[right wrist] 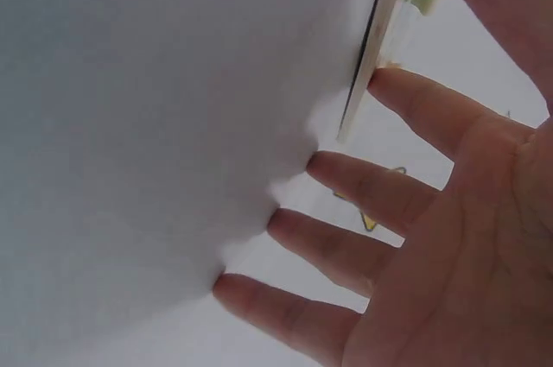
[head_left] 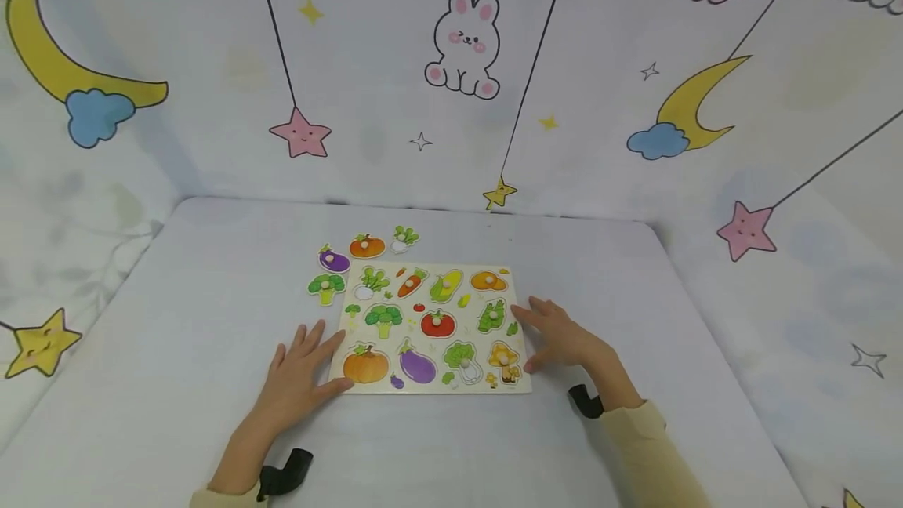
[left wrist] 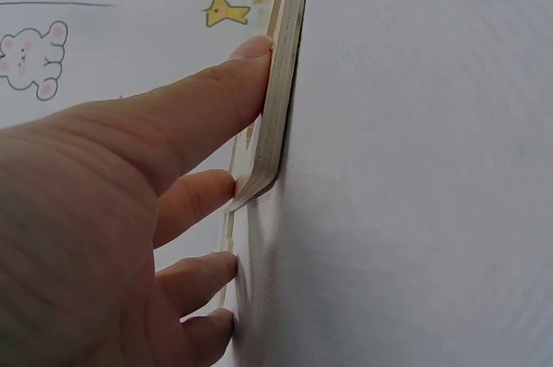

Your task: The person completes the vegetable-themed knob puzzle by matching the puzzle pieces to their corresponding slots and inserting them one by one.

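Observation:
A wooden vegetable puzzle board [head_left: 416, 345] lies flat on the table. Seated in it are knobbed pieces such as a tomato [head_left: 438, 324], a corn [head_left: 447, 286] and a mushroom [head_left: 504, 361]. The pumpkin, eggplant, broccoli and white radish spots show only their printed pictures. My left hand [head_left: 292, 382] rests at the board's left edge with fingers spread; in the left wrist view its thumb [left wrist: 216, 104] touches the board's side. At the right edge rests my right hand [head_left: 560, 334], its fingers extended, one fingertip against the board's edge in the right wrist view.
Loose knobbed pieces lie beyond the board's upper left corner: a broccoli [head_left: 326, 288], an eggplant [head_left: 334, 259], a pumpkin [head_left: 367, 246] and a white radish [head_left: 405, 239]. A white cloth covers the table [head_left: 212, 288]. Cartoon-printed fabric [head_left: 381, 61] hangs behind and at the sides.

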